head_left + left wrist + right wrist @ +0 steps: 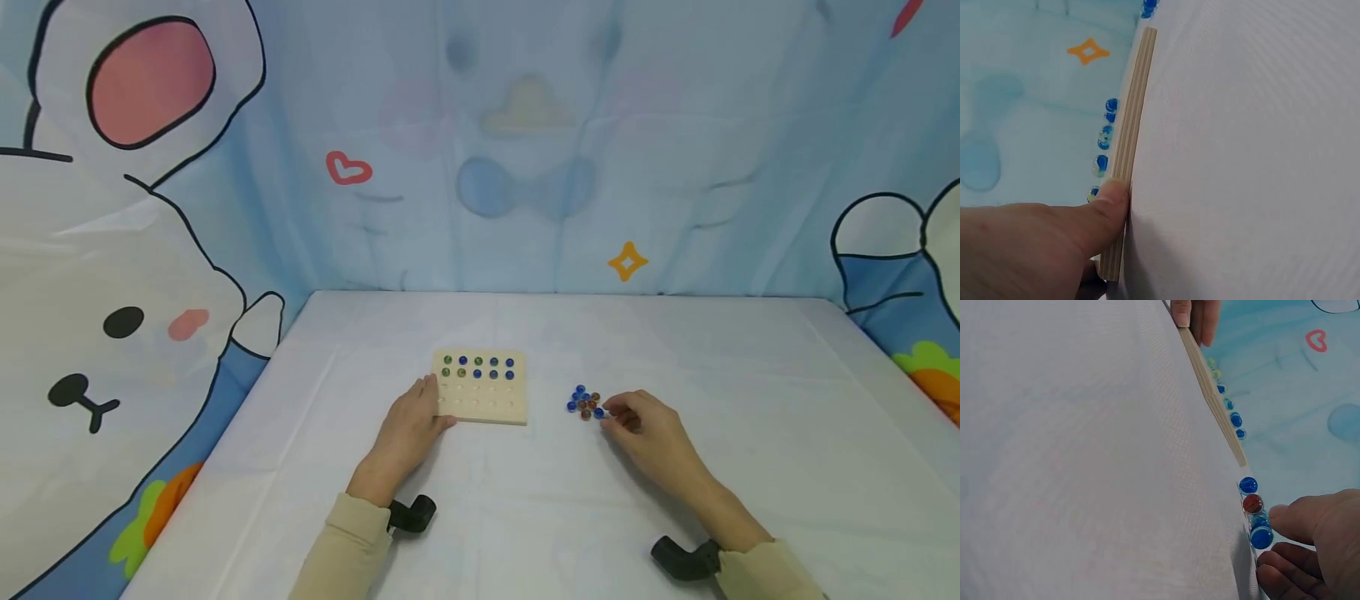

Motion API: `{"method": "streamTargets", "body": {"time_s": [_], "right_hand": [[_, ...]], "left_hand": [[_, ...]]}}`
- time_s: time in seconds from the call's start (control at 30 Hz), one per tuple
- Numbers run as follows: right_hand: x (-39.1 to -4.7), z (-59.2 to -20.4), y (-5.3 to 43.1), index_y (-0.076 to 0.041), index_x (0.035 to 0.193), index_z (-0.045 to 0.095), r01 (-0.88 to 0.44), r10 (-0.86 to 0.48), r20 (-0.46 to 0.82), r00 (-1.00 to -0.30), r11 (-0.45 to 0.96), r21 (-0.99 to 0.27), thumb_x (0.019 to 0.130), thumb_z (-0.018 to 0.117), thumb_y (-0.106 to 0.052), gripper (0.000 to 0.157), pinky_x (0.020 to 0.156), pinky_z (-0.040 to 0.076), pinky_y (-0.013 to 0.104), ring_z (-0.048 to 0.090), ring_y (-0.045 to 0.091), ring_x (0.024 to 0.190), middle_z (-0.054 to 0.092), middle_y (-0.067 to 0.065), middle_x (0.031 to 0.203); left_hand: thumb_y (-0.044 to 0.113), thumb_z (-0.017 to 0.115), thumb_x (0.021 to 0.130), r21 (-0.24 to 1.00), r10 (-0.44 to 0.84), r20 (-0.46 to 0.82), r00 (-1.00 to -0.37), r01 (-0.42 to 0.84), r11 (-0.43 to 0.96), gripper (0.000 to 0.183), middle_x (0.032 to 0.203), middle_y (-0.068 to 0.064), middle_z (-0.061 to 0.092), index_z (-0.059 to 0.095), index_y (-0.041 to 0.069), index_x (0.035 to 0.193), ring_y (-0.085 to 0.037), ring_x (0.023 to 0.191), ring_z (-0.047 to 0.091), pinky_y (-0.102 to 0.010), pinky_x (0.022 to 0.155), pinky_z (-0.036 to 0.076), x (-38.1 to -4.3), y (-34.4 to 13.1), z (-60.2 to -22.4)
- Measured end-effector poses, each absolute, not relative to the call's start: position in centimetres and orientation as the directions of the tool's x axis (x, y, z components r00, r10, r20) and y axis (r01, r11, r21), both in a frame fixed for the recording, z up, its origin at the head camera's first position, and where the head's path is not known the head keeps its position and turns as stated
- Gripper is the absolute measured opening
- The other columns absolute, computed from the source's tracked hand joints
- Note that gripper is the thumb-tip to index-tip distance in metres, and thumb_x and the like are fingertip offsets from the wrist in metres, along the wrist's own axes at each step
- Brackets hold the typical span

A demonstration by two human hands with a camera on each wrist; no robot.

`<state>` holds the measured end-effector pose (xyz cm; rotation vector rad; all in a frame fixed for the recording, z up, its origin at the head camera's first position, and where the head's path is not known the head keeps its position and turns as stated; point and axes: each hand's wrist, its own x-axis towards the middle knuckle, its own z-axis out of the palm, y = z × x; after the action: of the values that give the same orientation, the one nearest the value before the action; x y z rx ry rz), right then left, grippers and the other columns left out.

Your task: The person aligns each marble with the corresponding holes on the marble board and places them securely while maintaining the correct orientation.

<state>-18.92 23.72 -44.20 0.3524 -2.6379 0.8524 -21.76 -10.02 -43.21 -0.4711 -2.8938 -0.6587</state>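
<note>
A pale wooden board point(482, 408) with rows of round hollows lies on the table. Green and blue glass marbles point(477, 374) fill its two far rows; the nearer rows hold none. My left hand point(408, 425) grips the board's near left corner, the thumb point(1112, 190) against its front edge. To the board's right lies a loose cluster of blue and reddish-brown marbles point(582, 406). My right hand point(651, 433) is at the cluster's right side, thumb and fingers bent and apart, close to a blue marble point(1261, 537). Whether they touch it I cannot tell.
A white cloth covers the table point(525, 517). Behind it hangs a light blue printed curtain point(675, 167), with a cartoon animal on the left. Each wrist wears a black camera mount, such as the right one point(684, 558).
</note>
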Motion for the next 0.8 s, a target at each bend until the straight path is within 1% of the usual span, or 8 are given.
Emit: {"method": "streamTargets", "body": {"time_s": [0.13, 0.3, 0.37, 0.53, 0.8], "right_hand": [[-18.9, -44.3, 23.7, -0.004, 0.098, 0.069, -0.354, -0.14, 0.415, -0.899, 0.79, -0.5, 0.084, 0.076, -0.003, 0.015, 0.065, 0.054, 0.022, 0.059, 0.01, 0.076, 0.065, 0.003, 0.088], [-19.0, -44.5, 23.7, -0.005, 0.094, 0.069, -0.371, -0.142, 0.447, -0.883, 0.794, -0.481, 0.083, 0.076, -0.001, 0.014, 0.064, 0.052, 0.022, 0.057, 0.009, 0.075, 0.064, 0.001, 0.086], [-19.0, -44.5, 23.7, -0.006, 0.093, 0.069, -0.375, -0.142, 0.453, -0.88, 0.793, -0.48, 0.082, 0.076, 0.0, 0.014, 0.063, 0.052, 0.021, 0.056, 0.008, 0.074, 0.064, 0.0, 0.085], [-19.1, -44.6, 23.6, -0.006, 0.092, 0.069, -0.38, -0.14, 0.459, -0.877, 0.788, -0.485, 0.081, 0.077, 0.002, 0.016, 0.062, 0.051, 0.021, 0.056, 0.007, 0.073, 0.065, 0.0, 0.084], [-19.1, -44.7, 23.5, -0.006, 0.091, 0.069, -0.389, -0.145, 0.465, -0.873, 0.782, -0.487, 0.079, 0.078, 0.005, 0.019, 0.061, 0.051, 0.021, 0.056, 0.008, 0.073, 0.066, 0.001, 0.084]], "left_hand": [[0.029, 0.067, 0.093, 0.391, 0.269, 0.19, -0.944, 0.324, 0.862, 0.071, 0.145, -0.028, 0.049, 0.04, -0.01, 0.145, -0.039, 0.136, 0.049, -0.047, 0.113, 0.043, -21.9, -9.9, -43.1], [0.031, 0.064, 0.094, 0.374, 0.267, 0.191, -0.945, 0.321, 0.87, 0.062, 0.143, -0.025, 0.053, 0.049, -0.007, 0.141, -0.035, 0.136, 0.05, -0.046, 0.113, 0.043, -22.1, -9.6, -42.9], [0.03, 0.065, 0.094, 0.354, 0.275, 0.211, -0.938, 0.335, 0.873, 0.059, 0.141, -0.025, 0.054, 0.052, -0.007, 0.137, -0.035, 0.135, 0.051, -0.046, 0.112, 0.044, -22.1, -9.6, -42.9], [0.028, 0.066, 0.093, 0.306, 0.298, 0.253, -0.92, 0.369, 0.878, 0.056, 0.138, -0.027, 0.056, 0.055, -0.008, 0.134, -0.037, 0.131, 0.054, -0.045, 0.109, 0.047, -21.9, -9.2, -43.0], [0.031, 0.068, 0.091, 0.252, 0.327, 0.289, -0.9, 0.401, 0.881, 0.056, 0.132, -0.026, 0.06, 0.059, -0.008, 0.129, -0.037, 0.125, 0.059, -0.043, 0.104, 0.051, -21.4, -8.6, -43.1]]}}
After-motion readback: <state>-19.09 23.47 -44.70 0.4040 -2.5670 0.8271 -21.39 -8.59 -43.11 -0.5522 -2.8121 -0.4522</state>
